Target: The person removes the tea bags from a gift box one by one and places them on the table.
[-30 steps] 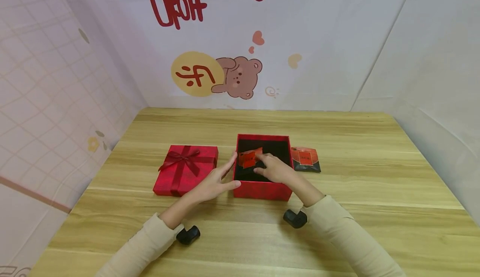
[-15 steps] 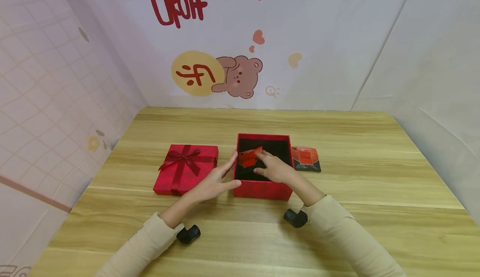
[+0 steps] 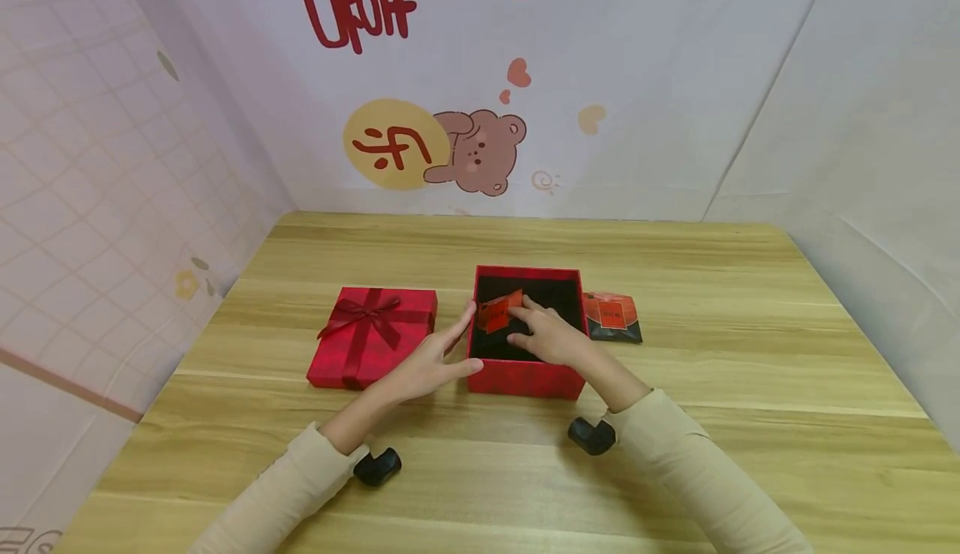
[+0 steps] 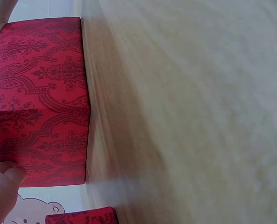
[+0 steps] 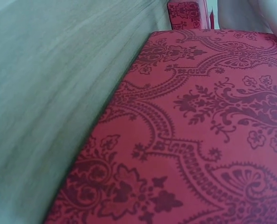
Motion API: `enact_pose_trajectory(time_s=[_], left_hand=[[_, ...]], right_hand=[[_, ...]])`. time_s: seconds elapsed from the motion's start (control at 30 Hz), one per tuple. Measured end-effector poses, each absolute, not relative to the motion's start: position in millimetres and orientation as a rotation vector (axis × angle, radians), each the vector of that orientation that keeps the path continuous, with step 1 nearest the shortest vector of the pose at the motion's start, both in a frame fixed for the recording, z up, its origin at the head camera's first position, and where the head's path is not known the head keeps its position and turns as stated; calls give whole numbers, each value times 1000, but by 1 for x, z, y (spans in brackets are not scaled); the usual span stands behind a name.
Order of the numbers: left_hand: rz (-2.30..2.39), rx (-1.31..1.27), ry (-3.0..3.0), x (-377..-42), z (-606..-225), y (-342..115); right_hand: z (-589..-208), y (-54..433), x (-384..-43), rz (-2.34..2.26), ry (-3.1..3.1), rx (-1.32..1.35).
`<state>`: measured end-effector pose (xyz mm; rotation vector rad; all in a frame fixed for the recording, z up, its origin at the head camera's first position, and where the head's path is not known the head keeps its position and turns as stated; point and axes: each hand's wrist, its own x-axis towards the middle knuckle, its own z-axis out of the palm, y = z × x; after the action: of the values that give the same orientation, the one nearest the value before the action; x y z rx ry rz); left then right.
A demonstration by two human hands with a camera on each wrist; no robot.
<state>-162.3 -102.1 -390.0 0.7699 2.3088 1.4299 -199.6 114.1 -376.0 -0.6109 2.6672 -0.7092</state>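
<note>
An open red gift box (image 3: 527, 379) with a black inside stands mid-table. My left hand (image 3: 426, 366) is at its left side, fingers straight and thumb spread towards the front corner; the left wrist view shows fingertips (image 4: 10, 172) on the patterned wall. My right hand (image 3: 553, 336) reaches over the front rim into the box. Its fingers touch the right edge of a red-and-black packet (image 3: 497, 316), while the thumb stands apart from them. The packet leans at the left inside the box. A second similar packet (image 3: 613, 316) lies on the table against the box's right side.
Left of the box lies its red lid (image 3: 375, 337) with a dark red ribbon bow. The wooden table (image 3: 480, 471) ends at a white printed cloth (image 3: 637, 162) behind. Black wrist devices (image 3: 377, 466) hang below both sleeves.
The packet in the box has tilted slightly under my right fingers. My left hand, the box, the lid and the second packet stay where they were.
</note>
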Motion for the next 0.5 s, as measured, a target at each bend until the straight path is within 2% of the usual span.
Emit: enact_pose_trajectory(time_s=[0.13, 0.5], left_hand=[[1429, 773, 2324, -167, -401, -104], [1440, 787, 2333, -168, -403, -104]], right_hand=[[-375, 114, -199, -718, 2668, -623], [-376, 114, -202, -649, 2583, -557]])
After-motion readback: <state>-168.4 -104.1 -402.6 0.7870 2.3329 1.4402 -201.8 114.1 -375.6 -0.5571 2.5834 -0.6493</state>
